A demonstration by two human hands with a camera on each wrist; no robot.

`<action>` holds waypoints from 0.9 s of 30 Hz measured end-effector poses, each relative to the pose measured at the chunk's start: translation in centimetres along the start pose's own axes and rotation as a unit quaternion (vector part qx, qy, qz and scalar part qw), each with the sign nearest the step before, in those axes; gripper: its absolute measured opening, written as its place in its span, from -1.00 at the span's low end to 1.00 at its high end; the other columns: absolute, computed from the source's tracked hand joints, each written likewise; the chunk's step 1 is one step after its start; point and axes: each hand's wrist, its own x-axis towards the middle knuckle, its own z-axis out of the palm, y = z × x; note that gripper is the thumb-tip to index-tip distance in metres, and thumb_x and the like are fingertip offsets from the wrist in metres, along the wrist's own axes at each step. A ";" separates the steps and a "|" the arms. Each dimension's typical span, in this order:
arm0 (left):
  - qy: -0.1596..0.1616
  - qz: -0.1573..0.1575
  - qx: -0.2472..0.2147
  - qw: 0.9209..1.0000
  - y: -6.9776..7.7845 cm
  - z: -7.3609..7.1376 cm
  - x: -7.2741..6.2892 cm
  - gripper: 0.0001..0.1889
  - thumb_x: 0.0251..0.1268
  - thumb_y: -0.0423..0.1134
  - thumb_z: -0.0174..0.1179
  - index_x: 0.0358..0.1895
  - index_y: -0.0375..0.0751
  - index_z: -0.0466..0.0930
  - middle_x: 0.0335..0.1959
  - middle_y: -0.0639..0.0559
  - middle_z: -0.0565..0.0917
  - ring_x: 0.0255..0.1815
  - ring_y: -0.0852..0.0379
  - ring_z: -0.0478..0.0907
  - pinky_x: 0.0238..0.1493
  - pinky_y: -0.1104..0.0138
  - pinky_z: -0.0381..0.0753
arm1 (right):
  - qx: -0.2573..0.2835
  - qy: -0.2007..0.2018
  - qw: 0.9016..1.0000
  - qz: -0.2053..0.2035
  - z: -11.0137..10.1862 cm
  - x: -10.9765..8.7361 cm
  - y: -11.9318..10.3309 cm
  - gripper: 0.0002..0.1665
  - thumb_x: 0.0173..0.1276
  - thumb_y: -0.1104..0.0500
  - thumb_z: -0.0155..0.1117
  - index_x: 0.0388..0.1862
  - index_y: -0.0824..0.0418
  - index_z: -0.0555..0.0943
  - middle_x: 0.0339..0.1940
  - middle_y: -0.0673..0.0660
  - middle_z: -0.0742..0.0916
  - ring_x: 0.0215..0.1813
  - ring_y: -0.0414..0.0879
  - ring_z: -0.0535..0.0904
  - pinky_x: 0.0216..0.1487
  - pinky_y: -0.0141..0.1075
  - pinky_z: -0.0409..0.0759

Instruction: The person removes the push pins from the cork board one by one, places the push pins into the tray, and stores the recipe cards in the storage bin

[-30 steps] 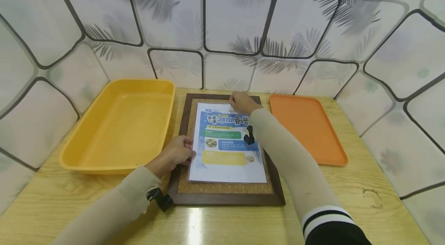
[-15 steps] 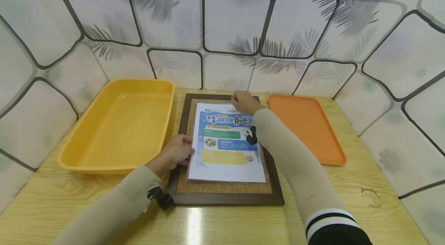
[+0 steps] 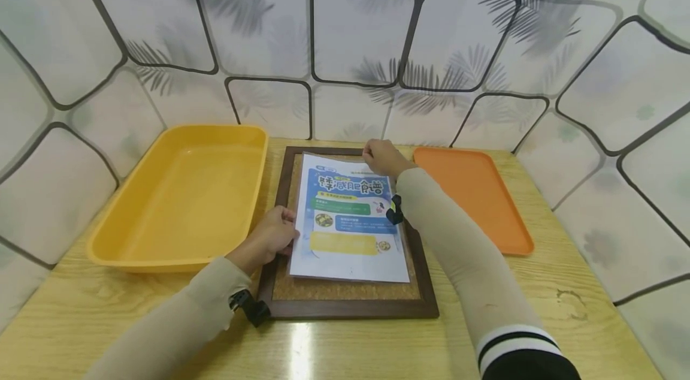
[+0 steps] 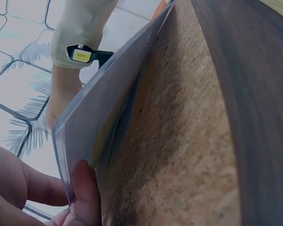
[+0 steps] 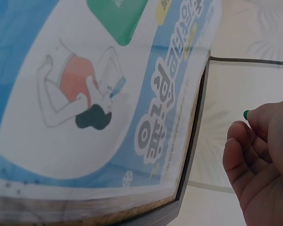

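Observation:
A printed poster in a clear laminated sheet (image 3: 347,269) lies over a cork board (image 3: 356,309) with a dark brown frame. My left hand (image 3: 274,230) pinches the sheet's left edge. In the left wrist view, thumb and finger hold that edge, and the sheet (image 4: 108,99) bows up off the cork (image 4: 179,117). My right hand (image 3: 384,157) is at the board's upper right, beside the sheet's top corner. Between its thumb and finger, in the right wrist view, shows the green end of what looks like a push pin (image 5: 246,114); the remainder is hidden by the fingers.
A deep yellow tray (image 3: 196,200) stands left of the board, close to its frame. To the right lies a flat orange tray (image 3: 474,203), partly behind my right forearm. A patterned wall covering (image 3: 366,32) rises behind the wooden table (image 3: 162,308).
My right hand has shifted slightly right, away from the sheet's top edge. The sheet's upper left corner has risen and tilted a little. My left hand keeps its pinch on the edge.

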 end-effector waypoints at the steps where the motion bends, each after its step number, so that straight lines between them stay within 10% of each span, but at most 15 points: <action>1: 0.001 0.002 -0.003 1.000 0.0 0.0 0.0 -0.67 0.31 -0.56 0.03 0.12 -0.36 0.33 -0.05 -0.28 0.43 -0.27 -0.07 0.54 -0.46 0.21 0.65 | 0.003 0.002 1.000 0.001 0.0 0.0 0.0 -0.81 0.51 0.23 -0.11 -0.25 0.26 0.45 -0.39 0.14 0.53 -0.39 -0.05 0.41 -0.23 -0.19 0.44; 27: -0.004 0.023 -0.047 0.999 0.9 -0.8 -0.2 -0.60 0.29 -0.62 -0.01 0.16 -0.33 0.28 -0.10 -0.26 0.47 -0.32 -0.01 0.53 -0.51 0.30 0.58 | 0.006 0.023 0.999 0.037 -1.3 -0.8 -0.1 -0.84 0.49 0.20 -0.05 -0.18 0.27 0.46 -0.29 0.17 0.57 -0.20 0.02 0.47 -0.13 -0.15 0.47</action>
